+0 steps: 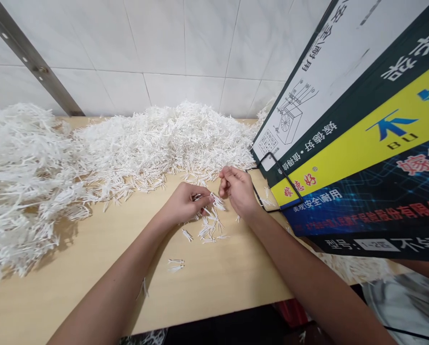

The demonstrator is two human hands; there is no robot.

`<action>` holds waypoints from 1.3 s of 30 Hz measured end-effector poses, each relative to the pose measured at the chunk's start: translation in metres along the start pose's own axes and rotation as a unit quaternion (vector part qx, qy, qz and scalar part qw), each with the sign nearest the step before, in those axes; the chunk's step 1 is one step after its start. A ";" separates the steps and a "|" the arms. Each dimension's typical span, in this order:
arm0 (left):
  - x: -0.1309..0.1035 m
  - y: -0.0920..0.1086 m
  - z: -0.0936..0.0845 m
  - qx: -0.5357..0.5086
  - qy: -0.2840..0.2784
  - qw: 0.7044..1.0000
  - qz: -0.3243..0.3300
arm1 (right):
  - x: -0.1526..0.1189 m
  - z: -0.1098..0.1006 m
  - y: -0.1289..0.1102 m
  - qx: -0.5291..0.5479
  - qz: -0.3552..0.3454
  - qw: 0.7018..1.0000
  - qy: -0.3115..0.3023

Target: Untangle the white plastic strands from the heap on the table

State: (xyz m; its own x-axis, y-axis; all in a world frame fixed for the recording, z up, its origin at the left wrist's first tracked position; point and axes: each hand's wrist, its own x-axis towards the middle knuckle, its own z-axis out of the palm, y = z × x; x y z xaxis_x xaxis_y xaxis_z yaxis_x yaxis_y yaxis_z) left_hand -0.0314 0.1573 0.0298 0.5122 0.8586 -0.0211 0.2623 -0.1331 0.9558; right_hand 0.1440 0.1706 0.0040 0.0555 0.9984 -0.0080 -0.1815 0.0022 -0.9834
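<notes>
My left hand [184, 203] pinches a small white branched sprig [217, 201] between thumb and fingertips, just above the table [232, 268]. Close by on the right is my right hand [238, 192], its fingers curled and pressed together. Whatever those fingers may hold is hidden. Beneath both hands lies a loose scatter of white sprigs [207, 229], thin and forked at the ends. A few more sprigs [176, 265] rest nearer the table's front edge.
A long heap of white sprigs [185, 136] runs along the tiled wall [185, 52]. A bigger mound [23, 182] rises at left. On the right, a large printed cardboard box [343, 158] leans inward, a black wire frame [288, 179] at its corner. Another person's arm [424, 269] shows behind it.
</notes>
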 end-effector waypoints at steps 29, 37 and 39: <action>0.007 -0.016 -0.001 0.037 0.146 0.988 0.030 | -0.006 0.008 0.002 -0.131 -0.065 0.986 -0.081; 0.010 -0.015 0.009 0.044 0.133 0.989 0.050 | -0.005 0.010 0.002 -0.069 0.012 0.997 0.011; 0.010 -0.012 0.013 0.041 0.148 0.987 0.053 | -0.007 0.013 0.002 -0.055 0.006 0.998 0.039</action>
State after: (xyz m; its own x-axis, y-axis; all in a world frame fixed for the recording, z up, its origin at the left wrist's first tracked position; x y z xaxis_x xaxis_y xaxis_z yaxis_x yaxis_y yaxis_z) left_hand -0.0189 0.1615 0.0141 0.2824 0.9432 0.1753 0.2919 -0.2585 0.9209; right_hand 0.1304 0.1646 0.0049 0.1306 0.9910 -0.0293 -0.0735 -0.0198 -0.9971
